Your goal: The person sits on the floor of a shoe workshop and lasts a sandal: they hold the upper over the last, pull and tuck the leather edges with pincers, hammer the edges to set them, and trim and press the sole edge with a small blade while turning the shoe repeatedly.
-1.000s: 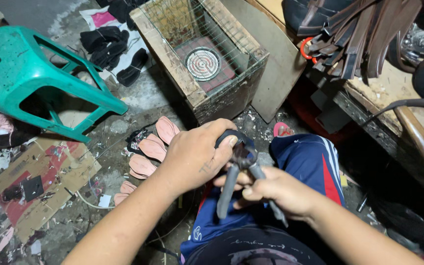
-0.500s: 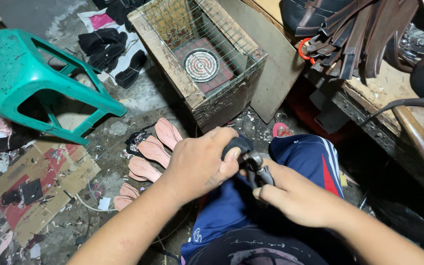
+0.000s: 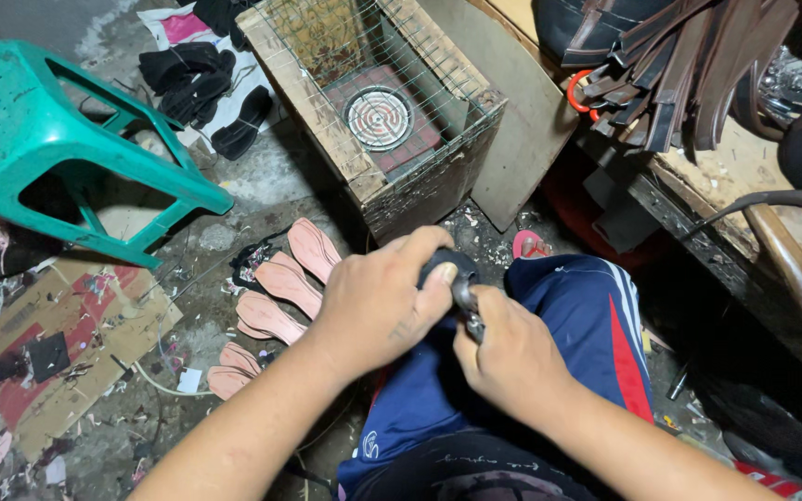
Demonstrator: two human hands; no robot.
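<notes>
My left hand (image 3: pixel 378 301) wraps around a small dark shoe piece (image 3: pixel 443 264), thumb pressed on its top. Right beside it my right hand (image 3: pixel 508 357) is closed on the handles of metal pliers (image 3: pixel 466 311), whose jaws meet the dark piece between the two hands. Most of the pliers is hidden inside my fist. Both hands hover over my lap, above blue shorts with a red and white stripe (image 3: pixel 587 325).
Several pink insoles (image 3: pixel 276 288) lie on the dirty floor to the left. A wire-mesh wooden box with a coil heater (image 3: pixel 378 116) stands ahead, a green plastic stool (image 3: pixel 39 130) at far left, cardboard (image 3: pixel 58 343) lower left, and a workbench with dark straps (image 3: pixel 698 65) to the right.
My right hand has slid up the pliers and closed over the handles, which showed below the hands a second ago. Both hands have drawn closer together on the dark piece.
</notes>
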